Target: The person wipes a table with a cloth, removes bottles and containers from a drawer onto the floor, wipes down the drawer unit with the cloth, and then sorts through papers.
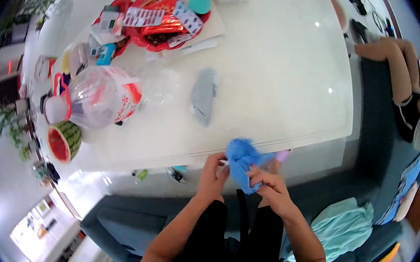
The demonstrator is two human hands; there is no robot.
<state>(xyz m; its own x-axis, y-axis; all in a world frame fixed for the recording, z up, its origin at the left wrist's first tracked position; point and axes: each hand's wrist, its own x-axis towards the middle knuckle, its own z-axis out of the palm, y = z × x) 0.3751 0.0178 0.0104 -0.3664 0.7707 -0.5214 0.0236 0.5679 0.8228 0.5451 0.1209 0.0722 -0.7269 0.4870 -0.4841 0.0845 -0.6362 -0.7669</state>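
A bunched blue cloth hangs in front of me at the table's near edge. My right hand pinches it from the right, the fingers closed on its lower part. Beside its left edge is my left hand, with curved fingers and the thumb apart from the index finger; the fingertips come close to the cloth or touch it. A flat grey cloth piece, shaped like a sock, lies on the white table beyond my hands.
To the left lie a large clear plastic bottle and a cut watermelon. Red trays hold medicine packs. A dark sofa is below me, with a mint-green cloth. Another person's legs show at right.
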